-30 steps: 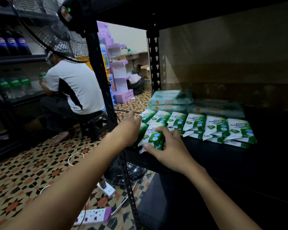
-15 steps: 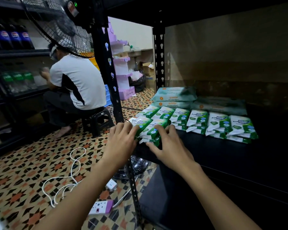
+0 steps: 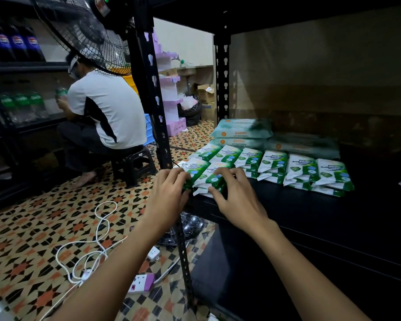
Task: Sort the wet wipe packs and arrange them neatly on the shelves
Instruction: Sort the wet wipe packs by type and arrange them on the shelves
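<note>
Both hands are at the front left corner of the black shelf [image 3: 310, 205], working on the nearest green packs [image 3: 214, 174]. The left hand [image 3: 166, 198] has its fingers curled over the near end of the leftmost pack [image 3: 193, 167], which sits right at the shelf's edge by the upright post [image 3: 155, 93]. The right hand [image 3: 236, 198] pinches the small stack next to it, fingers on top, thumb at the front edge.

Behind them a row of the same green packs [image 3: 287, 167] runs to the right, stacked two high as far as I can tell. Further back are bigger pale teal packs [image 3: 241, 132], two stacked on the left and more lying flat on the right in the shadow.

Off to the left, a person [image 3: 107, 107] in a white shirt sits on a black stool [image 3: 132, 163] facing a drinks shelf [image 3: 21, 66]. A white cable [image 3: 100, 239] and power strip [image 3: 141, 282] lie on the patterned tile floor [image 3: 33, 228], and a fan [image 3: 86, 31] hangs up top.
</note>
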